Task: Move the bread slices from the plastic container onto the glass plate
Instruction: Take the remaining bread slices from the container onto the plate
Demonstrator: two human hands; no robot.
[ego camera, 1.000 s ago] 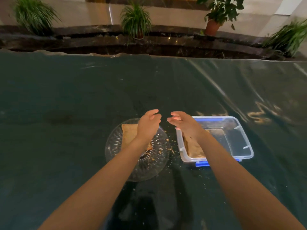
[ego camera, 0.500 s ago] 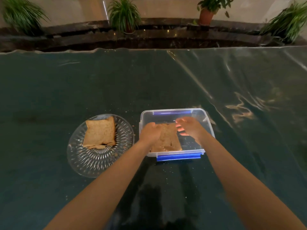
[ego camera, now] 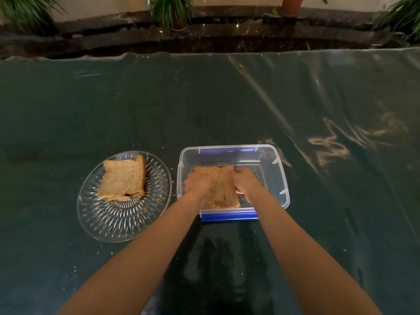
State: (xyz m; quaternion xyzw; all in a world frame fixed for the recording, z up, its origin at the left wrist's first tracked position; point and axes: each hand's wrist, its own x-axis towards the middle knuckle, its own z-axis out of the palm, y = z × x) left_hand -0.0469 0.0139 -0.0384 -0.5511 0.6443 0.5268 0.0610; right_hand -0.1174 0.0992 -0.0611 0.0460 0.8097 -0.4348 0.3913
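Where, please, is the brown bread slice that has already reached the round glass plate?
In the head view, the brown bread slice lies on the round glass plate, left of the clear plastic container.

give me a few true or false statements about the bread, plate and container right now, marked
1. A brown bread slice lies on the round clear glass plate. True.
2. The clear plastic container with blue clips is empty. False: a second bread slice is inside.
3. Both hands, left hand and right hand, are on that slice. True.
4. The plate sits right of the container. False: it sits left.
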